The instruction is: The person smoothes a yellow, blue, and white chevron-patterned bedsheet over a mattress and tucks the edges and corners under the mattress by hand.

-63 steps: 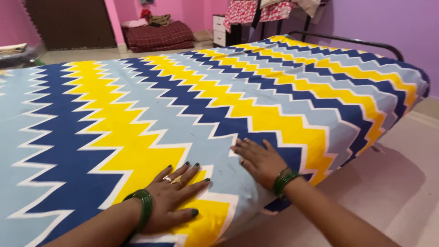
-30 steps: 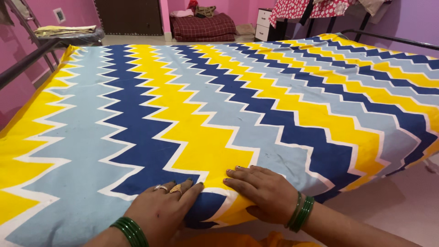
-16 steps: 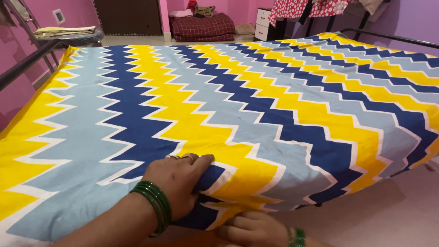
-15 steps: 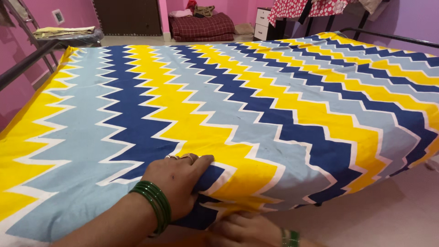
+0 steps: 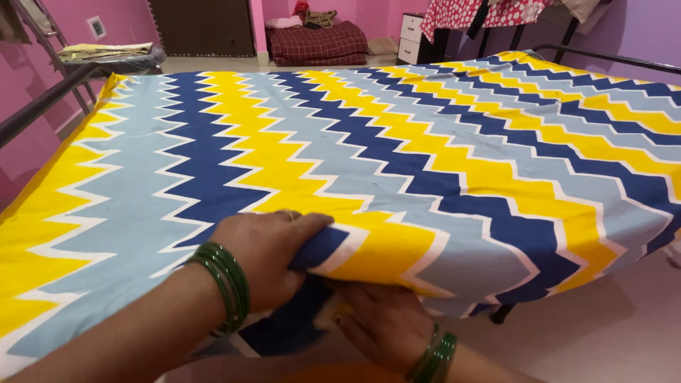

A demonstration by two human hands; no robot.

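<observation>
Zigzag bedsheet (image 5: 397,163), soft and light, covers the bed; at its near edge the left hand (image 5: 266,259) pinches the lifted hem, the right hand (image 5: 383,323) curled underneath, grip unclear.

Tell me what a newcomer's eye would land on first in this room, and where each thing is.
The zigzag sheet in blue, yellow and pale blue fills most of the view, spread over the bed. At the near edge the left hand grips and lifts its border, while the right hand reaches underneath; both wrists wear green bangles. Behind, pink walls frame a folded maroon bedding pile on the floor.
</observation>
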